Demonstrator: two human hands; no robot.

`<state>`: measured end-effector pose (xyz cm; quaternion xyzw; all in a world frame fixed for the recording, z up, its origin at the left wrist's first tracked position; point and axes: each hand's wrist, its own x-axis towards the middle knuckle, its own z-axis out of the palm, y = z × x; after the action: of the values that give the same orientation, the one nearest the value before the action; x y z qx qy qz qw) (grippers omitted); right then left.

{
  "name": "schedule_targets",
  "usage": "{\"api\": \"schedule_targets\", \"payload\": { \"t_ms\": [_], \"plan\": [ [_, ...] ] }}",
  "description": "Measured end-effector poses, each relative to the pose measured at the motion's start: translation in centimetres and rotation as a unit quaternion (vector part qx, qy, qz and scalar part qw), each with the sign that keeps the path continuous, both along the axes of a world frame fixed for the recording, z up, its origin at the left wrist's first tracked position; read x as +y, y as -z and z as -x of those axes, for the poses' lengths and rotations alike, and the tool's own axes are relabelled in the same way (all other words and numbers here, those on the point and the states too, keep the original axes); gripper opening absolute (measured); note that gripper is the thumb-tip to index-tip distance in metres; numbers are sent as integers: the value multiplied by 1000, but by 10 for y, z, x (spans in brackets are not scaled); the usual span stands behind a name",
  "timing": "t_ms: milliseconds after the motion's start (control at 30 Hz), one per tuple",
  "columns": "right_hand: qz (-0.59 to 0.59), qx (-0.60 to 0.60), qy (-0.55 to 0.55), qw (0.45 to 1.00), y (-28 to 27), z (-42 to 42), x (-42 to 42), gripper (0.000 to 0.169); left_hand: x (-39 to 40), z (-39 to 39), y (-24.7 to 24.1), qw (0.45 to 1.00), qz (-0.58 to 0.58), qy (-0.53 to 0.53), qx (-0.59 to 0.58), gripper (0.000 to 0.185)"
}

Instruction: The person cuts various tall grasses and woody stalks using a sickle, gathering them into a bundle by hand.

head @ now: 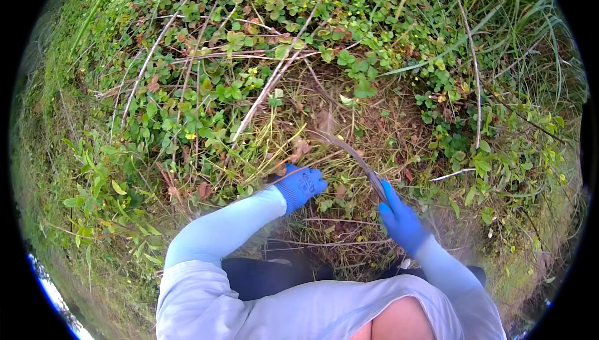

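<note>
My right hand [400, 223], in a blue work glove, grips the handle of a sickle [358, 157]. Its slim, dark blade curves up and left over cut-back ground, and the tip is blurred. Left of it, my left hand [302, 184], in a matching glove that bears writing, is curled into a fist among loose stems [262, 159]. Some stalks appear caught in that fist, though its fingers hide where they are held. A gap separates the hand from the blade. Pale sleeves cover both forearms.
Low leafy ground cover [224, 87] spreads ahead and to the left. Dry woody canes [276, 75] cross it, one slanting down towards my left hand. Long grass blades [510, 21] stand at the far right. Brown litter [393, 120] covers the patch before me.
</note>
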<state>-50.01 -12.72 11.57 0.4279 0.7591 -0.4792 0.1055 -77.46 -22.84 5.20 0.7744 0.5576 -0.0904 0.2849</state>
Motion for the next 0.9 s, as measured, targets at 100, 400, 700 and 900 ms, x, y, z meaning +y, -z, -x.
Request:
{"api": "schedule_targets", "payload": {
  "t_ms": [100,400,700,900],
  "plan": [
    [-26,-2,-18,1000,-13,-79,-18,62,-72,64,-11,986,-6,-154,-61,29],
    [108,57,47,991,-31,120,43,61,-59,66,-59,948,-231,-202,86,63],
    [135,-42,-59,988,0,103,-6,65,-5,151,-2,904,-207,-367,76,38],
    [119,-15,-23,993,-18,-49,-54,63,-71,76,-41,971,21,-162,174,48]
  ]
}}
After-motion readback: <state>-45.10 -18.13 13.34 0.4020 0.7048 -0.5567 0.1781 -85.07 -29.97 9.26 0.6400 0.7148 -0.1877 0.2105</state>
